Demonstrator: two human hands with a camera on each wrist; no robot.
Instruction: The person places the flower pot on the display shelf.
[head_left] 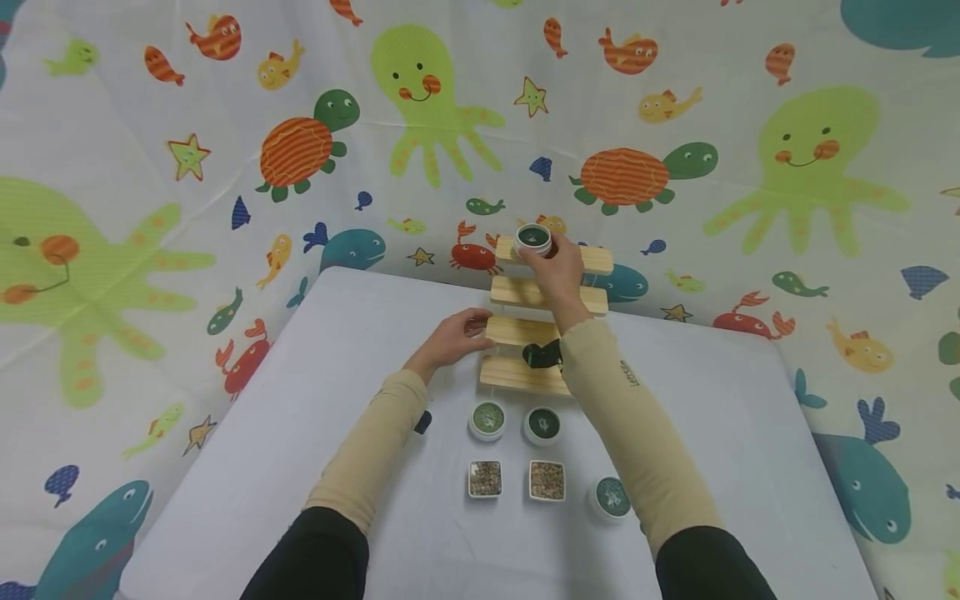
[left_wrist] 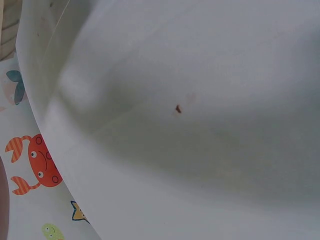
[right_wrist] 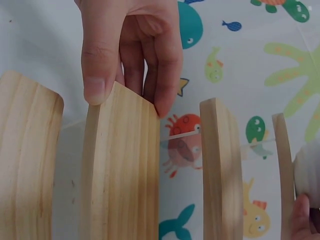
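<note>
The small pot (head_left: 533, 237) was found at the left end of the top board of the wooden stand (head_left: 525, 373), gripped at its side by the right hand (head_left: 561, 271). Whether its base rested on the board or hung just clear could not be told. The left hand (head_left: 453, 340) pinched the left end of the third board (head_left: 517, 332) from the top.

The pot was judged light, stiff and possibly smooth-walled, its green filling liable to tip out or be disturbed if tilted. The sound hold was judged to be around the white wall below the rim, kept upright. The stand appeared rigid but light enough to shift; a board end offered a firm hold.

The right wrist view showed the left thumb (right_wrist: 97, 90) on the near edge with the fingers behind, and a clear panel (right_wrist: 181, 155) between boards, neither plain from the head. The pot was cut off there, its filling hidden. Only the head view showed the three round pots and two square dishes on the table (head_left: 262, 467). The left wrist view showed no grip, only white cloth bearing a brown speck (left_wrist: 178, 108).
</note>
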